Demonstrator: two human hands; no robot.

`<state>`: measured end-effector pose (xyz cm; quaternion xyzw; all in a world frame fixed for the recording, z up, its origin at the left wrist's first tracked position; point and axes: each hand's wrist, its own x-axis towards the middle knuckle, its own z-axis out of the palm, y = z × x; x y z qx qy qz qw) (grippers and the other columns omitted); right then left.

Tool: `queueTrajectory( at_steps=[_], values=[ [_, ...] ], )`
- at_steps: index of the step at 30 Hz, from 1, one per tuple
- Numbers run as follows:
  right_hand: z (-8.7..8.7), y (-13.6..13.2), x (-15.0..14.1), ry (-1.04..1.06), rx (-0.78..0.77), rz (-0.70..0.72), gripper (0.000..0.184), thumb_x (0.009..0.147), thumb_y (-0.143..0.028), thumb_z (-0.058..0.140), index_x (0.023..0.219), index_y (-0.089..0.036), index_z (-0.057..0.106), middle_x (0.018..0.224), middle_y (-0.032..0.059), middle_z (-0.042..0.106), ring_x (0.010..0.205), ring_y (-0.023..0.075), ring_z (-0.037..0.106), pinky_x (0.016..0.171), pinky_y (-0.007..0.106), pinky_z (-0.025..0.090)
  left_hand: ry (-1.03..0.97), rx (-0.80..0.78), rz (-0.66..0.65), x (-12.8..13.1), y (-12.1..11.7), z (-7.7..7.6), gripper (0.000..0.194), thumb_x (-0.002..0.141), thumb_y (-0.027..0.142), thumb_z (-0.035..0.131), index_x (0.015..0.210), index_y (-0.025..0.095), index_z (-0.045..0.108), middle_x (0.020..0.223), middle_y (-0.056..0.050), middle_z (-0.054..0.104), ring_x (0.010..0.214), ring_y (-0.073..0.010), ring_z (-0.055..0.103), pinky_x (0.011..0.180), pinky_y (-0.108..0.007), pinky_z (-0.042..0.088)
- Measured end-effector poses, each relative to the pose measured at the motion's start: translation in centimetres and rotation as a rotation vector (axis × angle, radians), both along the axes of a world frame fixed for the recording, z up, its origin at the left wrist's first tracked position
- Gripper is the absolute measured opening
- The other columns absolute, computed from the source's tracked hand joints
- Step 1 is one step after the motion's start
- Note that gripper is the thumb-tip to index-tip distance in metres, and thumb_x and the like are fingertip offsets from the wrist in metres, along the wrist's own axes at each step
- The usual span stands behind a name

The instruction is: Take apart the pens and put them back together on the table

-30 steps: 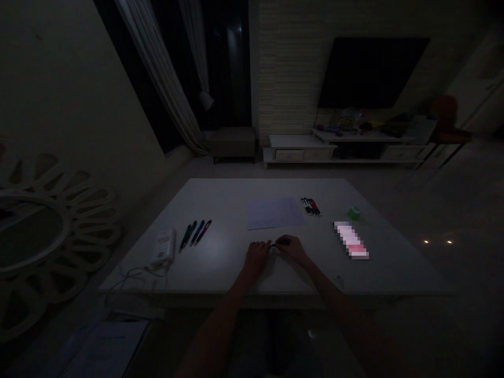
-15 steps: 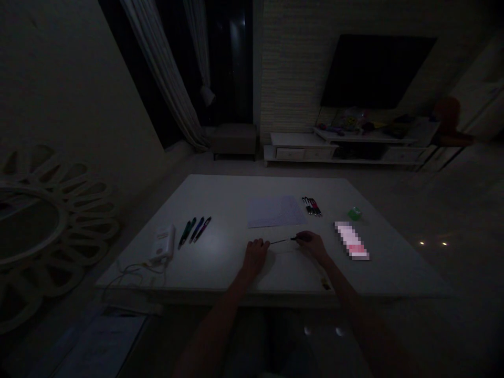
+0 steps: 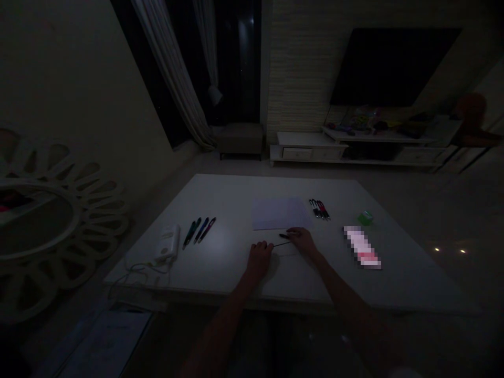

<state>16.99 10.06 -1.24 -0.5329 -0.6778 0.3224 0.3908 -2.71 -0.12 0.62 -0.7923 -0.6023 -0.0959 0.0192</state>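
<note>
My left hand (image 3: 260, 258) rests on the white table (image 3: 232, 197), its fingers closed on one end of a thin dark rod (image 3: 281, 244) that looks like a pen refill. The rod's other end reaches my right hand (image 3: 304, 241). Between the fingertips of that hand is a short dark pen part (image 3: 283, 235), pointing left just above the rod. Its far end is hidden by the fingers. Beyond both hands lies a pale sheet of paper (image 3: 279, 212). Dim light hides finer detail.
Several pens (image 3: 199, 231) lie at the left, beside a white plug-in device (image 3: 167, 242) with cables. More pens (image 3: 319, 209) lie right of the paper. A green object (image 3: 365, 217) and a lit phone (image 3: 362, 247) are at the right.
My right hand has moved left toward my left hand, and the dark pen part now sits over the rod rather than in line beyond its end. The view has turned slightly left.
</note>
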Motion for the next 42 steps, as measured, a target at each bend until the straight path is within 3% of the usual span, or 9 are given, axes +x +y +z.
queueTrajectory(
  at_steps=[3, 8, 11, 16, 20, 22, 27, 35, 42],
  values=[
    [0.5, -1.3, 1.0, 0.018, -0.003, 0.027, 0.033, 0.078, -0.047, 0.052, 0.085, -0.020, 0.070, 0.090, 0.0080, 0.070, 0.083, 0.0212, 0.062, 0.075, 0.033, 0.048, -0.009, 0.007, -0.008, 0.1, 0.1, -0.1, 0.021, 0.089, 0.015, 0.043, 0.107, 0.021, 0.054, 0.097, -0.007, 0.056, 0.093, -0.0209, 0.051, 0.081, -0.035, 0.036],
    [1.4, -3.0, 0.8, -0.100, 0.042, 0.171, 0.021, 0.070, -0.040, 0.065, 0.074, -0.020, 0.069, 0.078, 0.0049, 0.068, 0.077, 0.0193, 0.059, 0.074, 0.031, 0.045, 0.018, -0.007, -0.009, 0.2, 0.1, 0.0, 0.022, 0.089, 0.015, 0.044, 0.108, 0.021, 0.053, 0.099, -0.007, 0.056, 0.094, -0.0204, 0.052, 0.082, -0.035, 0.036],
    [1.6, -3.5, 1.1, -0.112, 0.028, 0.192, 0.019, 0.072, -0.038, 0.063, 0.072, -0.020, 0.068, 0.076, 0.0044, 0.067, 0.074, 0.0184, 0.058, 0.071, 0.030, 0.044, 0.027, -0.014, -0.020, 0.1, 0.1, 0.1, 0.023, 0.088, 0.015, 0.045, 0.109, 0.021, 0.053, 0.100, -0.007, 0.056, 0.094, -0.0203, 0.052, 0.082, -0.035, 0.037],
    [1.6, -4.3, 1.4, -0.067, -0.018, 0.185, 0.026, 0.074, -0.041, 0.061, 0.086, -0.019, 0.069, 0.079, 0.0044, 0.068, 0.070, 0.0176, 0.059, 0.068, 0.029, 0.044, 0.018, -0.002, -0.047, 0.1, 0.2, -0.1, 0.023, 0.089, 0.015, 0.044, 0.109, 0.022, 0.054, 0.100, -0.007, 0.056, 0.093, -0.0200, 0.052, 0.081, -0.034, 0.037],
    [1.4, -4.5, 1.1, -0.079, 0.011, 0.202, 0.020, 0.073, -0.037, 0.060, 0.076, -0.020, 0.068, 0.080, 0.0059, 0.068, 0.075, 0.0192, 0.060, 0.073, 0.031, 0.045, 0.009, -0.009, -0.058, 0.0, 0.1, -0.2, 0.023, 0.088, 0.015, 0.045, 0.108, 0.022, 0.054, 0.100, -0.007, 0.056, 0.093, -0.0200, 0.052, 0.081, -0.034, 0.037],
    [1.0, -4.4, 1.8, -0.074, 0.004, 0.163, 0.019, 0.073, -0.037, 0.059, 0.076, -0.020, 0.068, 0.080, 0.0060, 0.068, 0.075, 0.0199, 0.061, 0.072, 0.032, 0.046, 0.008, -0.009, -0.056, 0.0, 0.1, -0.1, 0.023, 0.088, 0.014, 0.044, 0.107, 0.022, 0.054, 0.100, -0.007, 0.055, 0.093, -0.0202, 0.052, 0.081, -0.035, 0.037],
    [-0.2, -4.1, 4.2, -0.043, -0.003, -0.140, 0.027, 0.076, -0.042, 0.055, 0.082, -0.018, 0.066, 0.083, 0.0086, 0.068, 0.076, 0.0215, 0.061, 0.072, 0.034, 0.047, 0.004, -0.020, -0.059, 0.0, 0.2, -0.2, 0.023, 0.088, 0.013, 0.043, 0.106, 0.021, 0.055, 0.099, -0.007, 0.056, 0.093, -0.0201, 0.052, 0.082, -0.035, 0.037],
    [-1.7, -3.3, -1.8, -0.105, 0.223, 0.022, 0.016, 0.079, -0.031, 0.056, 0.083, -0.019, 0.065, 0.087, 0.0079, 0.065, 0.086, 0.0212, 0.057, 0.079, 0.034, 0.045, -0.033, 0.085, -0.068, -0.2, 0.1, -0.7, 0.023, 0.086, 0.015, 0.049, 0.108, 0.023, 0.054, 0.095, -0.006, 0.055, 0.090, -0.0195, 0.052, 0.081, -0.034, 0.039],
    [-1.5, -1.5, -1.1, -0.137, 0.273, 0.075, 0.015, 0.082, -0.031, 0.057, 0.082, -0.020, 0.068, 0.084, 0.0073, 0.066, 0.085, 0.0211, 0.058, 0.078, 0.035, 0.045, -0.012, 0.090, -0.059, -0.1, 0.1, -0.7, 0.026, 0.086, 0.013, 0.047, 0.109, 0.022, 0.054, 0.095, -0.006, 0.056, 0.090, -0.0199, 0.052, 0.081, -0.034, 0.039]
  ],
)
